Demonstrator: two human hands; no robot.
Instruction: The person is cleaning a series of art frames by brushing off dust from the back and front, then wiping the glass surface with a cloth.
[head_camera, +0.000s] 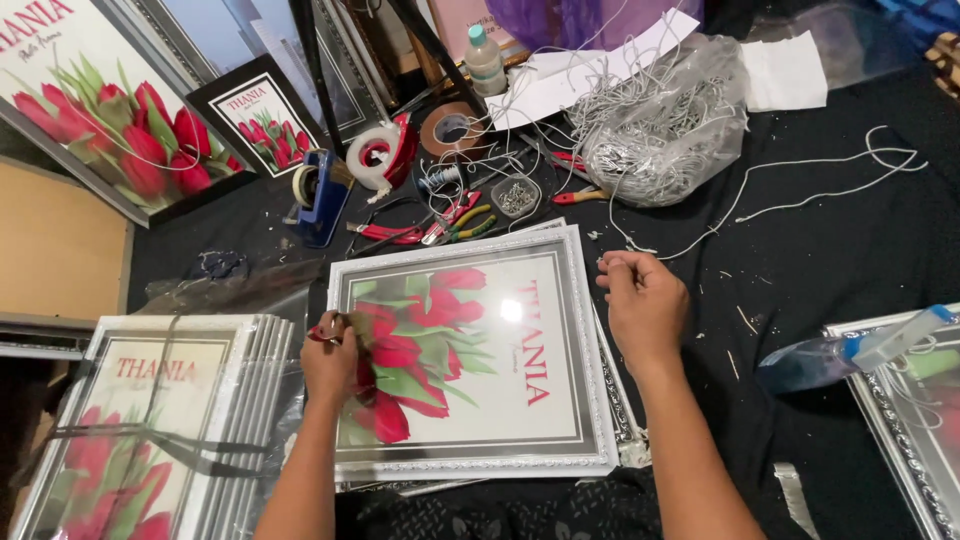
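I see both bare forearms reaching up from the bottom edge — my left hand (330, 362) curled into a loose fist with knuckles up, my right hand (645, 305) set further forward and apart, back upward, fingers bent and pinched together at the tips.

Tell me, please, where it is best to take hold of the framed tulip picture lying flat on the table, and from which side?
Probably grip the framed tulip picture by its two long white edges, one hand from each side: it lies flat, glass up, and those rims are free. The left hand covers the glass; the right hand is at the right rim.
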